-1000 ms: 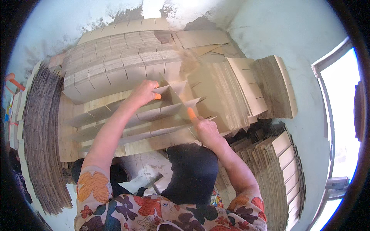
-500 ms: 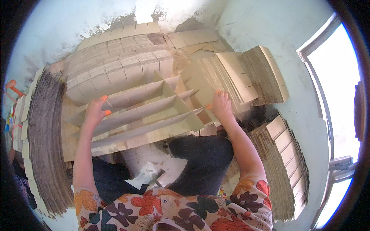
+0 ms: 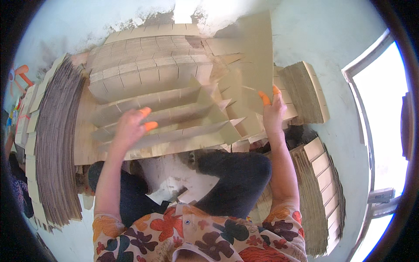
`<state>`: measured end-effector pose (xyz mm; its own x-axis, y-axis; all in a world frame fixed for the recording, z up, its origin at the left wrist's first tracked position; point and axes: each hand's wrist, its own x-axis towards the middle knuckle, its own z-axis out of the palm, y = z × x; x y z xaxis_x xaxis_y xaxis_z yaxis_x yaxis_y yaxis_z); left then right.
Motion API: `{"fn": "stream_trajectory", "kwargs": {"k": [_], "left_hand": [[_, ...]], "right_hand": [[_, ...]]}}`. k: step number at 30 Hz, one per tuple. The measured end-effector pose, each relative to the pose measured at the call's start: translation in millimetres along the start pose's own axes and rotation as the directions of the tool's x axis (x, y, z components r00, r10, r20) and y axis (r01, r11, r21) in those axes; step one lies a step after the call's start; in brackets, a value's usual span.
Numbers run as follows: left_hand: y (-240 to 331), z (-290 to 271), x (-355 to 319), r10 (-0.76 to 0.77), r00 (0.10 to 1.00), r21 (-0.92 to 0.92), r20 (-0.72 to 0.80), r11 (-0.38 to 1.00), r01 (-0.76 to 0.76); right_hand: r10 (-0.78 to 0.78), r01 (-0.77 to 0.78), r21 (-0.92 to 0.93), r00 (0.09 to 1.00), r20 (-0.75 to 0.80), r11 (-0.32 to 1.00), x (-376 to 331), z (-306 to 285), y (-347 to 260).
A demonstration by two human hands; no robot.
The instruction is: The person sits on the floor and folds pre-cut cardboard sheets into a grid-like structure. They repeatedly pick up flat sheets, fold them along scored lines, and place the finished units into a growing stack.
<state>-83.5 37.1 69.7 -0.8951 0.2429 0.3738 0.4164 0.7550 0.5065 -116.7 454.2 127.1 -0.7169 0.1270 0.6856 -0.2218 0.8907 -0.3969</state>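
My right hand (image 3: 273,114) pinches the lower edge of a cardboard strip (image 3: 257,48) that stands up tall in front of the far wall. My left hand (image 3: 131,130) hovers over the left part of a cardboard divider (image 3: 174,136), its thumb and forefinger apart and nothing between them; motion blurs it a little. Orange covers sit on the thumb and forefinger of both hands. The divider has several long upright strips running left to right, crossed near their right end by a slotted strip (image 3: 216,112). It rests on a flat board (image 3: 84,142) above my lap.
A long row of slotted cardboard strips (image 3: 148,72) lies behind the divider. Tall cardboard stacks stand at the left (image 3: 56,148), the right (image 3: 301,94) and the lower right (image 3: 312,192). A bright window (image 3: 379,105) is in the right wall. Orange-handled scissors (image 3: 24,75) show at far left.
My right hand has lifted a cardboard strip from the pile at the right and swung it upright. My left hand has let go of the divider's left end and moved rightward.
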Motion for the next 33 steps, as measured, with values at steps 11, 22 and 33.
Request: {"fn": "stream_trajectory", "kwargs": {"k": [11,22,33], "left_hand": [[36,78,-12,0.093,0.968,-0.014,0.233,0.996,-0.093],[45,88,-9,0.090,0.993,-0.167,0.072,0.983,-0.077],[40,91,-2,0.094,0.991,-0.130,0.092,0.988,-0.082]], "right_hand": [[-0.112,-0.107,0.318,0.793,0.599,0.942,-14,-5,-91],[-0.209,-0.029,0.353,0.759,0.616,0.935,-17,18,-77],[-0.374,0.108,0.406,0.647,0.665,0.907,-39,69,-55]]}}
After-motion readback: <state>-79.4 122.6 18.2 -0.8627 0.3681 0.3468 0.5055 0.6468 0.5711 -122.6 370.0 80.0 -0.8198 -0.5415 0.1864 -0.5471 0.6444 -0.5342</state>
